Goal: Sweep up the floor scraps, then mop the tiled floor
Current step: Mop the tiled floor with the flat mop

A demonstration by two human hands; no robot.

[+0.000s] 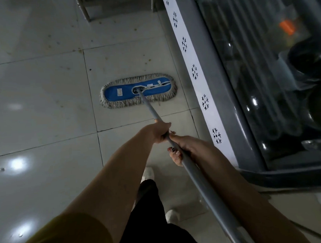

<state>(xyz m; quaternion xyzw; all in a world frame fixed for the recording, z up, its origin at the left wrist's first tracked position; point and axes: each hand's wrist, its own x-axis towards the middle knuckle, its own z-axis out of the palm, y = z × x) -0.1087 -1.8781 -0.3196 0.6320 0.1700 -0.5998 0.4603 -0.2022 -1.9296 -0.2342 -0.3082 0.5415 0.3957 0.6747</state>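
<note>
- Both hands hold the mop: the left hand (159,133) is wrapped round the grey handle (150,109) further down, and the right hand (186,147) grips it just behind, fingers curled over the pole.
- The mop head (138,90), a blue pad with a pale fringe, lies flat on the tiled floor (45,89), ahead of the person's white shoes (148,173) and just beside the base of a glass-fronted freezer (218,83) with a snowflake strip (194,73).
- Judged from the tool in hand, the sweeping part is over and mopping is under way; no broom, dustpan or loose scraps show.
- Brownish specks (80,50) dot the tiles beyond the mop head, up towards a metal leg (84,9), so that stretch looks not yet mopped.
- The nearer tiles on the left shine with lamp reflections; whether they are wet from mopping or merely glossy cannot be told.
- What is left, as far as this view shows: the spotted tiles ahead and the edge along the freezer.
</note>
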